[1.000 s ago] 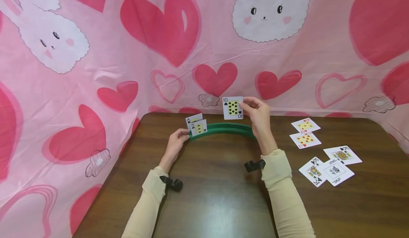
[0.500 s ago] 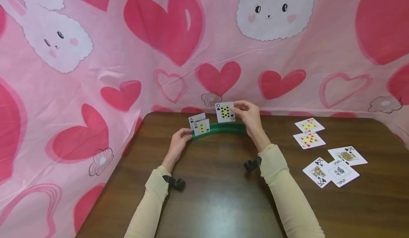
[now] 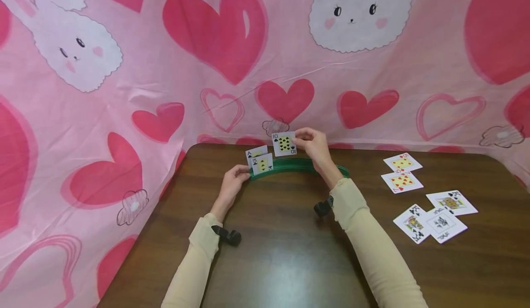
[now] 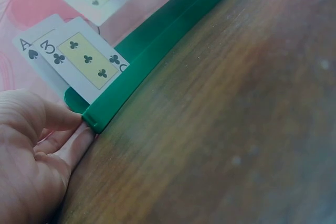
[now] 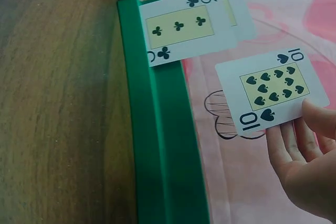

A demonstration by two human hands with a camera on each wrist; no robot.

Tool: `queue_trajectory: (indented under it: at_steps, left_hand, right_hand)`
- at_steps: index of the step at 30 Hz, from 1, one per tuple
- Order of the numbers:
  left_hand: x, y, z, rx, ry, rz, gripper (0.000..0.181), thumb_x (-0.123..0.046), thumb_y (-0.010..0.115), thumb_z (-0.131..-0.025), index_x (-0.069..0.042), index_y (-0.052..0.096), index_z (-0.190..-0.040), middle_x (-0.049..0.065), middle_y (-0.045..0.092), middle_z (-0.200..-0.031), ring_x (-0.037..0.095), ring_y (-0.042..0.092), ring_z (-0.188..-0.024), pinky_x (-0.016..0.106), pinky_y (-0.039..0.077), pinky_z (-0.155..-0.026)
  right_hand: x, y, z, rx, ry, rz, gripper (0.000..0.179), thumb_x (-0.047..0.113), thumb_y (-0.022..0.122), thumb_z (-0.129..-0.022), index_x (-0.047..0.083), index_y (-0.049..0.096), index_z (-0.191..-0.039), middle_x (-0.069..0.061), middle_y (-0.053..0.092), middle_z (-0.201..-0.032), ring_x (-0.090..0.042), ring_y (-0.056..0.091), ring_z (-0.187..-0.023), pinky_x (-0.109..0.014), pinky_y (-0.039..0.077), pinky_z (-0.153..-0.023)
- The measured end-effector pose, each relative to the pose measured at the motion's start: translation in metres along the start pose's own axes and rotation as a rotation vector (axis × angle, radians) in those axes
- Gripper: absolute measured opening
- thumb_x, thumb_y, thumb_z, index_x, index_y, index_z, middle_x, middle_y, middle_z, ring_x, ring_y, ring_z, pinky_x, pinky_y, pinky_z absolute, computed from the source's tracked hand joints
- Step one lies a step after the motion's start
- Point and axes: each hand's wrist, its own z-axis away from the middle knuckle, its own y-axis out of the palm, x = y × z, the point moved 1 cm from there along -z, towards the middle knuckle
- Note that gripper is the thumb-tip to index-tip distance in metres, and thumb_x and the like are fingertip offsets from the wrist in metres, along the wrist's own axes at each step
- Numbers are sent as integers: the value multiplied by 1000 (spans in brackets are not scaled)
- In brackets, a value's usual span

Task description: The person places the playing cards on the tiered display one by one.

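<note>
Holding one card and one green rack are two hands.

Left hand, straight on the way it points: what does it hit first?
The green card holder, whose end the left hand pinches; next, probably the three of clubs, though depth is unclear.

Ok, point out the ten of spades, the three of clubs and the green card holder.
Ten of spades (image 3: 283,143): head view, middle of its face.
Three of clubs (image 4: 88,59): left wrist view, the central club.
Green card holder (image 5: 178,135): right wrist view, its bare rear wall.
</note>
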Motion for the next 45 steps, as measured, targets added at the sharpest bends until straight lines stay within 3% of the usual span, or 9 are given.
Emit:
queue_trajectory:
  at_steps: [21,27,36,45]
  left_hand:
    - [-2,1,-2,8,-4,-15,20,1,53,-85,3,58,-104,15,58,-109,21,53,-96,29,42,-80]
    - [14,-1,-12,-3,-23,7,19,-2,56,-84,0,60,-103,13,59,-108,19,53,-96,28,41,-80]
    - [21,-1,-14,-31,10,-2,17,-2,57,-83,-2,61,-100,11,60,-104,17,54,-93,29,42,-79]
    - [22,-1,-12,-40,29,4,17,-1,57,-82,-3,62,-98,10,61,-102,16,55,-92,29,43,-79]
  right_hand:
    - [-17,6,-3,24,54,96,18,10,65,-79,2,62,-94,-10,61,-88,-19,55,-83,-34,46,-77]
    - [-21,6,-3,34,60,91,18,11,65,-79,2,61,-94,-9,60,-88,-19,54,-84,-42,43,-82]
    - [-27,7,-2,46,72,86,17,10,65,-79,1,60,-92,-7,60,-81,-19,55,-79,-29,46,-69]
    - [-32,8,-1,67,69,54,17,8,64,-79,-1,58,-93,-8,59,-81,-23,56,-80,-31,48,-73]
